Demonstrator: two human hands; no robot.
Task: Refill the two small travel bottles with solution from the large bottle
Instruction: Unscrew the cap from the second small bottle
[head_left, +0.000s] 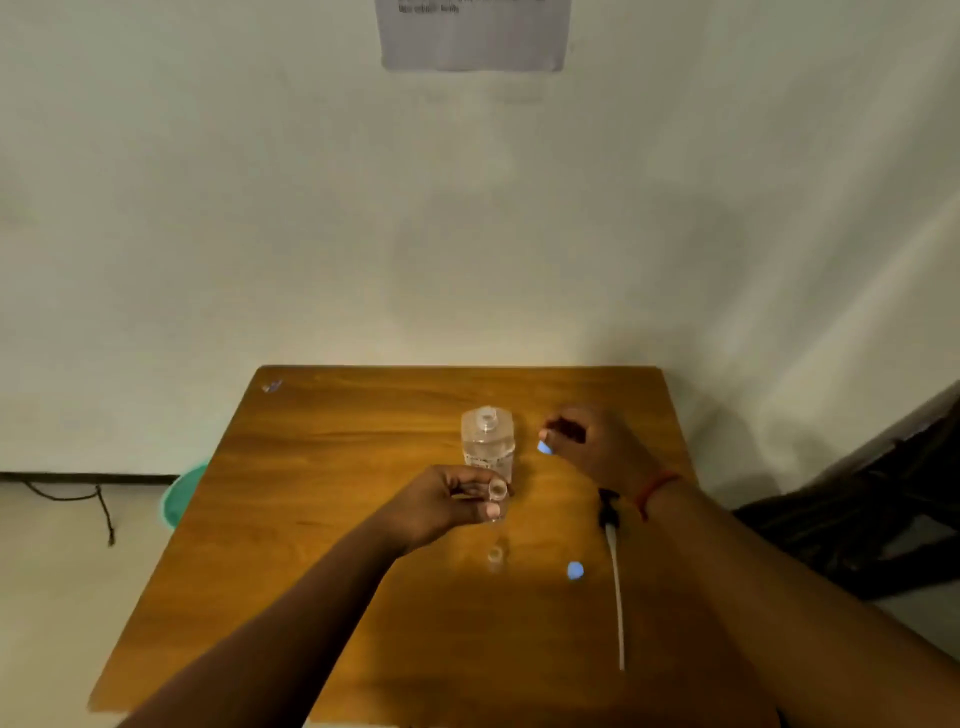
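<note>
The large clear bottle (487, 439) stands uncapped near the middle of the wooden table (322, 467). Just in front of it my left hand (447, 501) grips a small clear travel bottle (497, 491), its open mouth facing up. A second small travel bottle (495, 555) stands open on the table nearer to me. My right hand (587, 441), to the right of the large bottle, pinches a small blue cap (544, 447). Another blue cap (575, 570) lies on the table at the right.
A black pump head with a long white tube (615, 571) lies along the table's right side. A green bin (182, 493) sits on the floor left of the table. Dark fabric (857, 519) lies at the right. The wall stands close behind the table.
</note>
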